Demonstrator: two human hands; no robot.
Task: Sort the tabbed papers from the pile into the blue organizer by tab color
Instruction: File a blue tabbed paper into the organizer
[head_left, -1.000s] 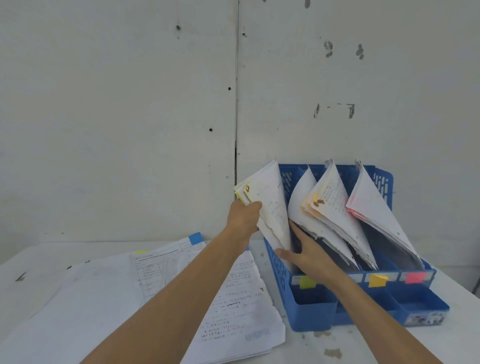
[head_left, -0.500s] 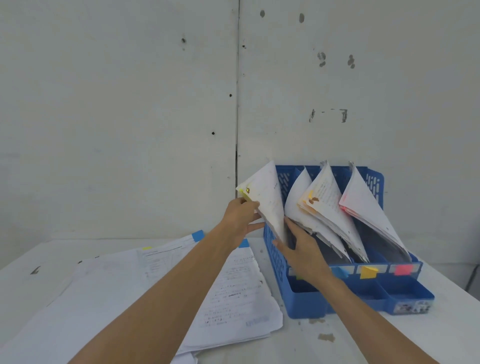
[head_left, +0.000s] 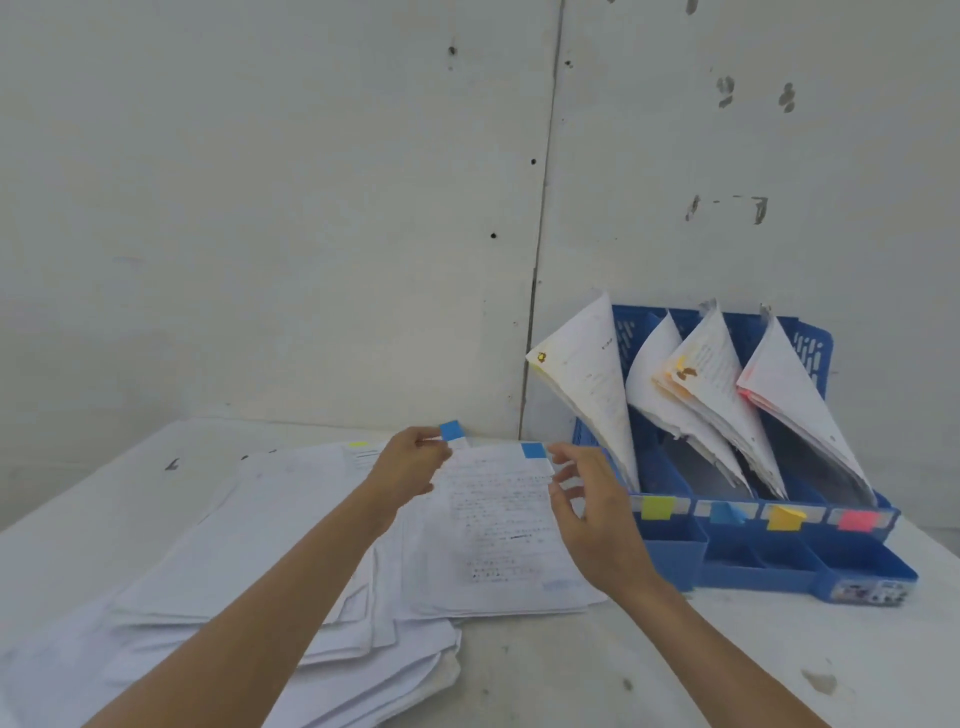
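The blue organizer (head_left: 670, 551) stands at the right on the table. Its four slots hold leaning papers (head_left: 587, 384) and carry green, blue, orange and pink labels in front. A wide pile of papers (head_left: 260, 545) lies to its left. The pile's top sheet (head_left: 498, 525) has a blue tab (head_left: 533, 450). My left hand (head_left: 413, 460) pinches the top edge of a sheet beside another blue tab (head_left: 451, 431). My right hand (head_left: 582, 499) hovers with its fingers spread over the top sheet's right edge, holding nothing.
The white table (head_left: 597, 670) meets a grey wall (head_left: 311, 208) just behind the pile and the organizer. A green tab (head_left: 357, 444) sticks out of the pile at the back. The organizer's front trays (head_left: 779, 564) look empty.
Both hands have left the papers in the organizer's leftmost slot and come down to the pile. The left hand now pinches a blue-tabbed sheet.
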